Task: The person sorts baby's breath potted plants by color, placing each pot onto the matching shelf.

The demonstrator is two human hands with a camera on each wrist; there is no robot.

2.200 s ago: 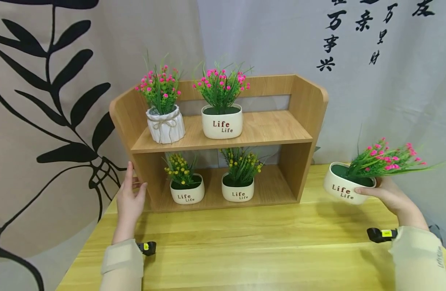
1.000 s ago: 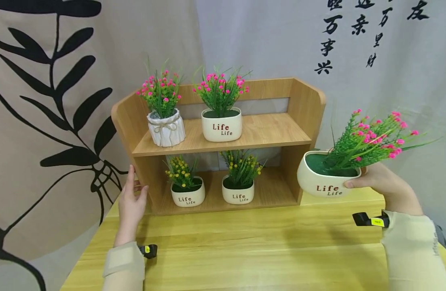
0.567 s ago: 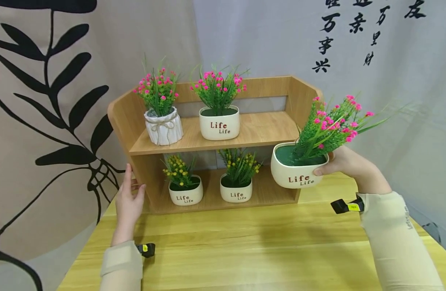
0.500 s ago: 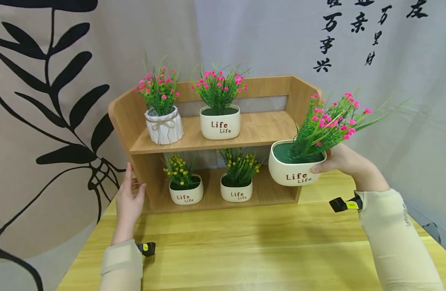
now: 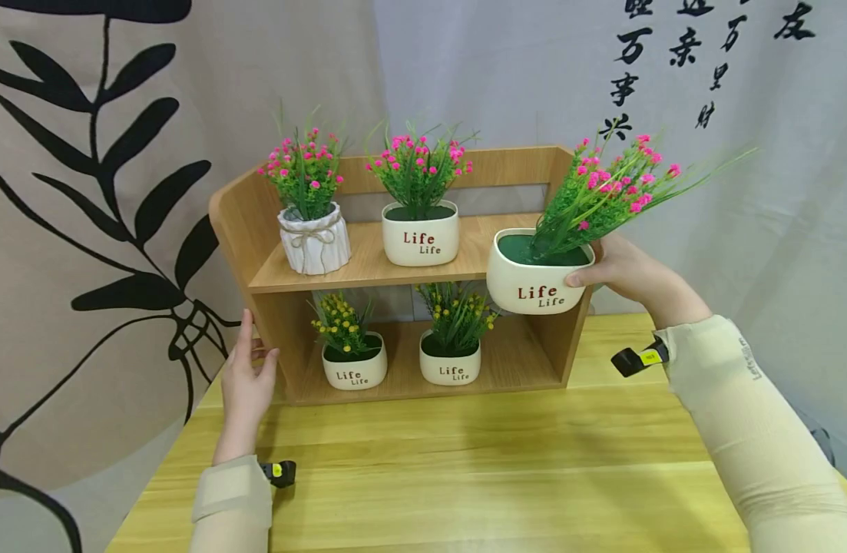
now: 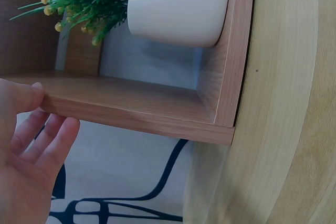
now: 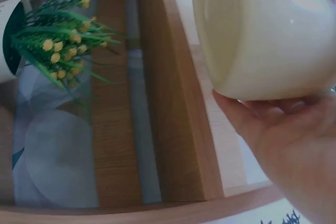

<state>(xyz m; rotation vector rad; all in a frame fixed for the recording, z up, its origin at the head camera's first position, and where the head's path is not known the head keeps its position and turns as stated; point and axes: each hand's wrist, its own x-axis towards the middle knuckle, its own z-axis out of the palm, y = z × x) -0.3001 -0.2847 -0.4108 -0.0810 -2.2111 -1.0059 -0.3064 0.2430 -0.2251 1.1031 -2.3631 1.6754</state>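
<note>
My right hand (image 5: pixel 630 273) grips the right end of a cream "Life" flowerpot (image 5: pixel 534 284) with pink flowers, thumb on its front. The pot is raised at the upper board's right part, overlapping its front edge; its plant leans right. In the right wrist view, the pot's underside (image 7: pixel 220 30) shows above my fingers. My left hand (image 5: pixel 246 388) holds the left side panel of the wooden shelf (image 5: pixel 402 273); in the left wrist view, the thumb (image 6: pixel 26 95) lies on the panel's front edge and the fingers (image 6: pixel 60 142) at its outer face.
On the upper board stand a white pot tied with twine (image 5: pixel 315 242) and a cream pot (image 5: pixel 421 238), both with pink flowers. Below are two cream pots, left (image 5: pixel 354 369) and right (image 5: pixel 451 365), with yellow flowers. The shelf stands on a wooden table (image 5: pixel 451 476) before a curtain (image 5: pixel 492 69).
My right hand has carried the pink-flowered pot from the shelf's right side leftward and up, from above the table to the upper board's level. My left hand has stayed at the side panel.
</note>
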